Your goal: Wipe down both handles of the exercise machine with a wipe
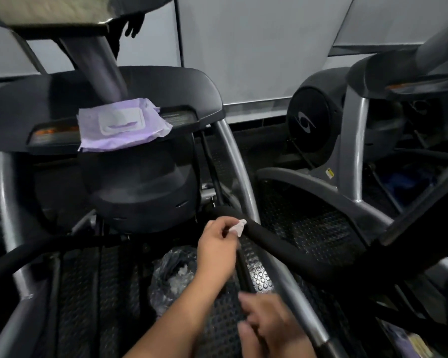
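My left hand [217, 245] pinches a small crumpled white wipe [238, 226] and holds it against the near tip of the machine's right handle [290, 248], a black foam-covered bar running off to the lower right. The left handle [23, 250], a black curved bar, arcs across the lower left with no hand on it. My right hand [272, 326] is blurred at the bottom of the view, beside a silver frame tube [292, 298]. Its fingers look loose and I see nothing in them.
A purple pack of wipes [122, 125] lies on the machine's black console shelf [192, 117]. A clear plastic bag [170, 277] with crumpled white bits sits on the studded floor between the pedals. A second exercise machine [321, 120] stands to the right.
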Available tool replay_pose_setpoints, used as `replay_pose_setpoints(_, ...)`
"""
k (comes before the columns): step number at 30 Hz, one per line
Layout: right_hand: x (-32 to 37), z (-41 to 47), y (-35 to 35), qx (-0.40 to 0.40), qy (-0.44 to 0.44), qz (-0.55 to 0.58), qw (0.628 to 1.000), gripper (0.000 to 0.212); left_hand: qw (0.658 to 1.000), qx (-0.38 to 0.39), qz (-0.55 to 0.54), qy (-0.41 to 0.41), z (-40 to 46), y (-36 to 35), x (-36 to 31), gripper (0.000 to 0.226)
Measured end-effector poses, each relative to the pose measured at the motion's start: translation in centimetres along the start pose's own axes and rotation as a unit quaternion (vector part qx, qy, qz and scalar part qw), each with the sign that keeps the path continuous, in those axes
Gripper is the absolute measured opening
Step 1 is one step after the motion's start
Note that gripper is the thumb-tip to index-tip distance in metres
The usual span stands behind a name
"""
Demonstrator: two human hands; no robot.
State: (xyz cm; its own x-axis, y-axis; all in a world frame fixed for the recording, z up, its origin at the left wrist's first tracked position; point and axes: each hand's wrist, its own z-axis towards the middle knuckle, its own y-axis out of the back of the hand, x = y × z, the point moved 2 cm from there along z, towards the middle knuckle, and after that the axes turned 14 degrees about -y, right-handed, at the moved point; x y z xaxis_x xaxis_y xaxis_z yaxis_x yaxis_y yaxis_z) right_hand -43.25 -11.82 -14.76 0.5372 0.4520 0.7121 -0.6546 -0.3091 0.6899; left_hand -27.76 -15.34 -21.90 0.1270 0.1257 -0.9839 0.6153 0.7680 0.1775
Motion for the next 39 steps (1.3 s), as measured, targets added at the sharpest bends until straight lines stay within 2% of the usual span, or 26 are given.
replay_pose_setpoints(3,-0.2,2.1,-3.1,0.086,-0.081,0.023,0.993,0.069,0.999,-0.024,-0.026,0.038,-0.8,3.3,0.8,0.019)
replay_pose_setpoints(6,0.2,5.1,-7.4,0.207,-0.118,0.006,0.971,0.074,0.998,-0.033,-0.024,0.045,-1.2,6.5,1.5,0.017)
replay_pose_setpoints(7,0.5,6.0,-8.9,0.222,-0.122,-0.003,0.967,0.073,0.998,-0.03,-0.026,0.043,-1.1,7.3,1.6,0.015)
replay_pose_setpoints(9,0.2,7.3,-12.7,0.229,-0.121,-0.011,0.966,0.067,0.998,-0.029,-0.031,0.039,-0.8,8.7,2.9,0.011)
replay_pose_setpoints(13,-3.9,8.5,-21.2,0.218,-0.142,0.021,0.965,0.035,0.997,-0.034,-0.028,0.062,0.0,11.0,10.6,0.021)
replay_pose_setpoints(17,-11.2,7.6,-30.5,0.278,-0.242,0.033,0.929,0.042,0.987,-0.043,0.096,0.124,-0.4,13.3,22.9,0.025)
replay_pose_setpoints(18,-13.4,7.2,-32.7,0.274,-0.261,0.021,0.925,0.04,0.981,-0.027,0.143,0.13,-0.7,13.8,25.8,0.023)
replay_pose_setpoints(20,-17.4,6.5,-36.4,0.268,-0.298,-0.001,0.916,0.022,0.964,0.027,0.229,0.13,-1.2,14.6,31.0,0.017)
replay_pose_setpoints(22,-21.2,5.8,-40.2,0.293,-0.328,-0.018,0.898,0.016,0.938,0.099,0.312,0.113,-1.7,15.1,35.3,0.013)
replay_pose_setpoints(24,-24.3,5.4,-43.8,0.312,-0.325,-0.042,0.892,0.019,0.906,0.155,0.382,0.098,-1.5,15.5,39.2,0.014)
replay_pose_setpoints(29,-28.9,5.6,-51.5,0.335,-0.27,-0.105,0.896,0.019,0.86,0.191,0.471,0.05,1.0,16.3,46.9,0.017)
replay_pose_setpoints(33,-31.0,6.5,-55.9,0.338,-0.244,-0.092,0.904,0.023,0.847,0.192,0.496,-0.001,2.9,15.7,51.2,0.019)
replay_pose_setpoints(36,-33.5,6.1,-58.1,0.384,-0.23,-0.105,0.888,0.032,0.843,0.194,0.502,-0.006,2.8,15.4,53.5,0.02)
replay_pose_setpoints(39,-33.8,6.8,-57.4,0.379,-0.207,-0.137,0.892,0.015,0.827,0.212,0.52,0.005,2.5,15.5,54.0,0.021)
